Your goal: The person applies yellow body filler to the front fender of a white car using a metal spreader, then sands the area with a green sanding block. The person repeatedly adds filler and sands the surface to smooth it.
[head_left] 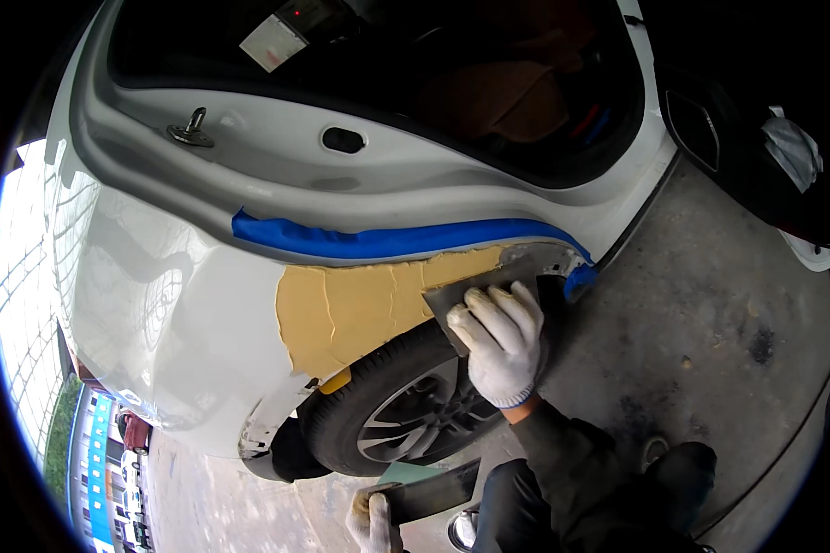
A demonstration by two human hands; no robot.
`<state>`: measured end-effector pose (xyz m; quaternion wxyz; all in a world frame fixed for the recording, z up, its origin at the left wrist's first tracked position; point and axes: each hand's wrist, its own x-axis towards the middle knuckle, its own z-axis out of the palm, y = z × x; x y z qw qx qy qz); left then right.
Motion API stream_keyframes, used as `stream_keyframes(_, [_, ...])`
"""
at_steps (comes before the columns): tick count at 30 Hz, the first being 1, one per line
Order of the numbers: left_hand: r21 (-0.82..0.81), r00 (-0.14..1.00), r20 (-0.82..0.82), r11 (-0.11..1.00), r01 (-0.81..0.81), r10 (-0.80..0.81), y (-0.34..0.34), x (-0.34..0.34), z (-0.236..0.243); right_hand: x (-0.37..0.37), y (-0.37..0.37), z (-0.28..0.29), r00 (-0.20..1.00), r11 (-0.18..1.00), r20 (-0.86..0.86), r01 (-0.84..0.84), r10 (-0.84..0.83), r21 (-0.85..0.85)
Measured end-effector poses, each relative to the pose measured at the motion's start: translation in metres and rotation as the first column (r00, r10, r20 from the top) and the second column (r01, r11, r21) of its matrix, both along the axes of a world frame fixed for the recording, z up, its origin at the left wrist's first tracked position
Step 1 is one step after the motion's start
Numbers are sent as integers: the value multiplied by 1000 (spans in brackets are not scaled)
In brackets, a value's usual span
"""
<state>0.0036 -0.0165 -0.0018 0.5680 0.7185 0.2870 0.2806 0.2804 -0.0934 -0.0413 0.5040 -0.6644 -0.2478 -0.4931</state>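
Observation:
My right hand, in a white knit glove, grips a dark flat filler spreader. Its blade lies against the band of yellow body filler on the white car's panel, just above the wheel arch. Thin ridges run across the filler. Low in the picture, my left hand, also gloved, is closed on the end of a second dark flat blade. Beside that blade shows a pale green flat piece; whether I hold it too cannot be told.
Blue masking tape runs along the door-opening edge above the filler. Below is the tyre with its spoked wheel. An open dark door stands at right. A metal latch striker juts from the door frame. Concrete floor spreads to the right.

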Motion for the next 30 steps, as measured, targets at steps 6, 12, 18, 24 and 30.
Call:
stream_keyframes(6, [-33, 1000, -20, 999, 15, -16, 2, -5, -3, -11, 0, -29, 1000, 1000, -11, -8, 8, -12])
stream_keyframes(12, [5, 1000, -20, 1000, 5, -5, -2, 0, -7, 20, -36, -7, 996, 999, -88, 20, -23, -44])
stream_keyframes(18, [23, 999, -43, 1000, 21, -20, -5, 3, -6, 27, -28, -13, 998, 999, -60, 13, -16, -51])
stream_keyframes(24, [16, 1000, -27, 1000, 8, -8, -4, 3, -7, 25, -38, -7, 998, 999, -53, 16, -15, 34])
stream_keyframes(30, [15, 1000, -23, 1000, -9, 9, -8, 4, -16, 26, -21, -26, 999, 999, -18, -29, 29, 17])
